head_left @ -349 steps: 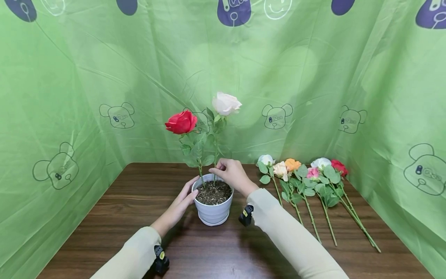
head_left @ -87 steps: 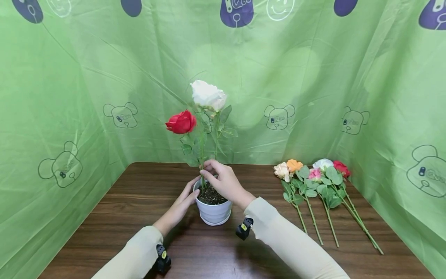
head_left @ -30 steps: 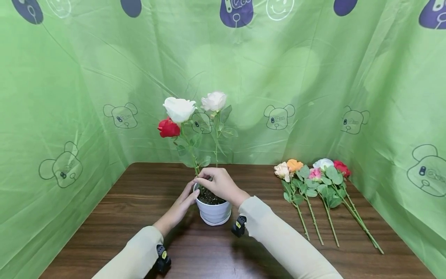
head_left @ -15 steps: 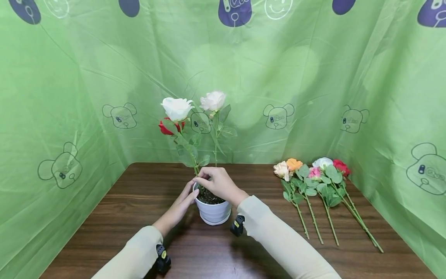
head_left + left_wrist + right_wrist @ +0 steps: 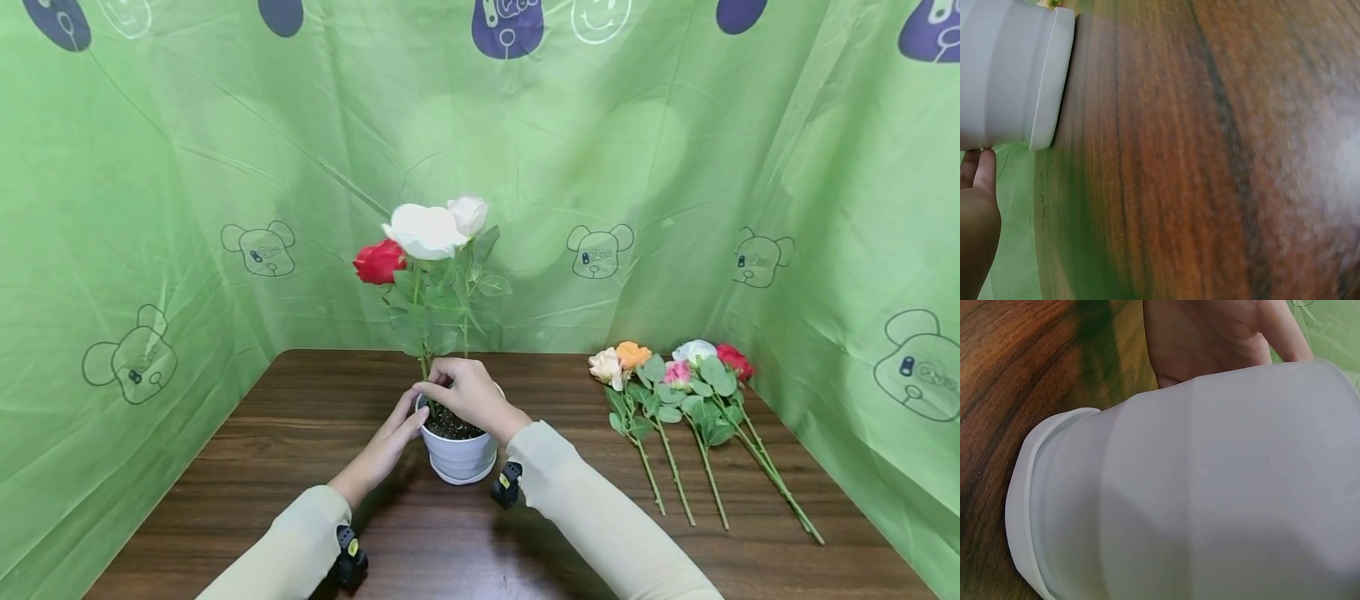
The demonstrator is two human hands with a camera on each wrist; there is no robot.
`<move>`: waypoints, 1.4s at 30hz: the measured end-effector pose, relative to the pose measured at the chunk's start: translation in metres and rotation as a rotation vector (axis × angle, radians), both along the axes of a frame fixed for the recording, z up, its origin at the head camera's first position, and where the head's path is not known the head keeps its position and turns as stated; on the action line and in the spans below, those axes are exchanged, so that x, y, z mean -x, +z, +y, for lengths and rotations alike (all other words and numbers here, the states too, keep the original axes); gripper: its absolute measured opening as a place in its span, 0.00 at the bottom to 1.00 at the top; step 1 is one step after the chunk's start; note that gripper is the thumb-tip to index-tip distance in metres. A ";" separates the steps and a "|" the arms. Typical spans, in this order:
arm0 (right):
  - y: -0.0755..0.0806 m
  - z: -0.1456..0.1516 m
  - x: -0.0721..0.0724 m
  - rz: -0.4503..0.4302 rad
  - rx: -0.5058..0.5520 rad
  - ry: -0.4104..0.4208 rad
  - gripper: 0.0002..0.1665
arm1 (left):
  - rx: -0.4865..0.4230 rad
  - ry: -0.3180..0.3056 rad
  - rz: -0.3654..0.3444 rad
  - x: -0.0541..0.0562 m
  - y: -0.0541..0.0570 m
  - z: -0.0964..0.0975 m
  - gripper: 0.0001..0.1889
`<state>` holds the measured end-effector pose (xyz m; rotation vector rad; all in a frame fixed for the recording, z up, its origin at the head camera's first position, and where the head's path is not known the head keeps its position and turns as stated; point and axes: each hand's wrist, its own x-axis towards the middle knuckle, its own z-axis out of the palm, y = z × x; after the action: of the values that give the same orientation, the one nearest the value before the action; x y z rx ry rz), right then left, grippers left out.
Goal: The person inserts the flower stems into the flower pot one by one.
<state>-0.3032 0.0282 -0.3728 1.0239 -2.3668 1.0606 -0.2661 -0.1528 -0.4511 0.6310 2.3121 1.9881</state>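
A white flowerpot (image 5: 461,460) with dark soil stands upright on its saucer in the head view. My left hand (image 5: 384,448) holds its left side, thumb in front near the rim and fingers farther back. With my right hand (image 5: 476,400) I pinch the low stem of a white rose (image 5: 424,233) just above the soil; the fingers hide part of the stem. A red rose (image 5: 379,262) stands behind to the left, a pale rose (image 5: 469,215) to the right. In the right wrist view the pot (image 5: 1210,487) hides my right fingers.
Several artificial roses lie on the wooden table (image 5: 300,467) at the right: a cream rose (image 5: 606,367), an orange rose (image 5: 633,355), a pink rose (image 5: 678,373), a white one (image 5: 695,351) and a red one (image 5: 734,362). A green curtain (image 5: 525,150) surrounds the table.
A white rose left the row on the table for the pot, held in my right hand. Its bloom tipped left over the red rose, then swung back right. My left hand stays on the pot.
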 end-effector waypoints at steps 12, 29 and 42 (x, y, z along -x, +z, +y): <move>-0.001 0.001 -0.001 -0.006 0.007 0.021 0.15 | -0.001 -0.002 0.013 0.000 0.001 0.000 0.29; -0.005 -0.001 0.000 0.062 0.000 0.004 0.11 | -0.005 0.005 0.002 0.002 0.000 0.001 0.29; 0.000 0.005 0.001 -0.028 -0.036 -0.027 0.09 | -0.020 -0.018 0.032 0.001 0.000 0.002 0.27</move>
<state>-0.3040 0.0330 -0.3729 0.9931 -2.4232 1.0322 -0.2673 -0.1511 -0.4508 0.6881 2.2986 2.0101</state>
